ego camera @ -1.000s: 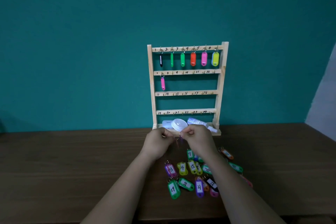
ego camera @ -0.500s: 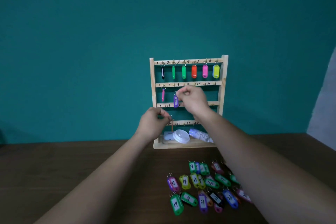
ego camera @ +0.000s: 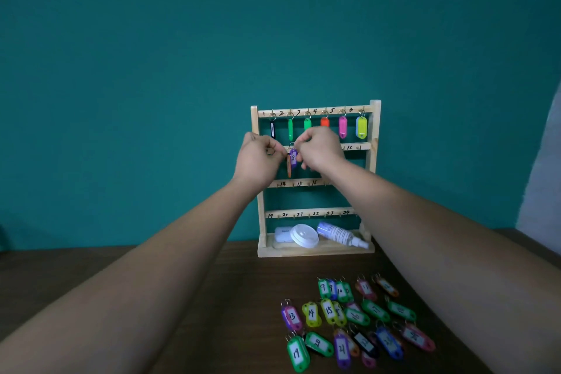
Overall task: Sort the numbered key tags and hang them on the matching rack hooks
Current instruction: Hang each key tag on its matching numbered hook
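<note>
At the second rail of the wooden rack (ego camera: pixel 375 130), entry one: purple tag 8 (ego camera: pixel 293 158), pinched near its ring by my right grip (ego camera: pixel 321 150). Entry two: orange tag (ego camera: pixel 289 169), edge-on, dangling from the curled fingers of my left grip (ego camera: pixel 259 161), just beside the purple one. Entry three: loose numbered tags (ego camera: pixel 349 313) clustered on the surface (ego camera: pixel 197 297) before the rack; six top-rail tags (ego camera: pixel 342 127) hanging.

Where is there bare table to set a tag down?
Bare table lies between the forearms, left of the loose tags, and in the strip between them and the rack base. Crowded: the tag pile and the rack's bottom tray, holding lid, bottle and box.
</note>
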A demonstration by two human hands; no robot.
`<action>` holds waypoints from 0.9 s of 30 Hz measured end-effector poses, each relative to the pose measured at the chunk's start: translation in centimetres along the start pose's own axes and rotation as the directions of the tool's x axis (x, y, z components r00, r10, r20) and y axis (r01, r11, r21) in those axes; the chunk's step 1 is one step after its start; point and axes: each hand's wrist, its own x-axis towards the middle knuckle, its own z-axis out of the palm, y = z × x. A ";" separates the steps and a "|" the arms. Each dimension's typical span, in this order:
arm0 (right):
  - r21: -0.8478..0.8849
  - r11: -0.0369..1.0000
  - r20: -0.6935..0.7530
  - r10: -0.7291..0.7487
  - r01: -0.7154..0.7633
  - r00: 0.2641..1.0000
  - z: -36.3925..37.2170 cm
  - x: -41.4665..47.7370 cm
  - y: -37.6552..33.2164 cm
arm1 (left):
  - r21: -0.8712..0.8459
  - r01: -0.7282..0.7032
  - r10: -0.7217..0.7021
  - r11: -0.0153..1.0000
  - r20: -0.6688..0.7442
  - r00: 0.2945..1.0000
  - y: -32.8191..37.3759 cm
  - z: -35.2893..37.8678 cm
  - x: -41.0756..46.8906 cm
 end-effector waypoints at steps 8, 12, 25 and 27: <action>-0.180 0.984 0.030 -0.004 0.009 1.000 0.3 0.5 0.6 | 0.096 0.041 -0.043 0.995 0.022 0.999 0.4 1.0 2.1; -0.163 0.986 0.010 -0.017 0.019 1.000 0.3 0.1 0.9 | 0.136 0.070 -0.072 0.988 0.011 0.997 -0.1 2.0 2.9; 0.140 0.977 0.018 -0.165 0.161 0.986 1.1 -6.4 5.8 | 0.087 -0.033 0.048 0.996 -0.171 0.984 -0.3 2.9 0.7; 0.148 0.978 0.047 -0.158 0.149 0.986 1.7 -7.5 7.3 | 0.052 -0.045 0.052 0.998 -0.138 0.989 -0.6 3.5 -1.1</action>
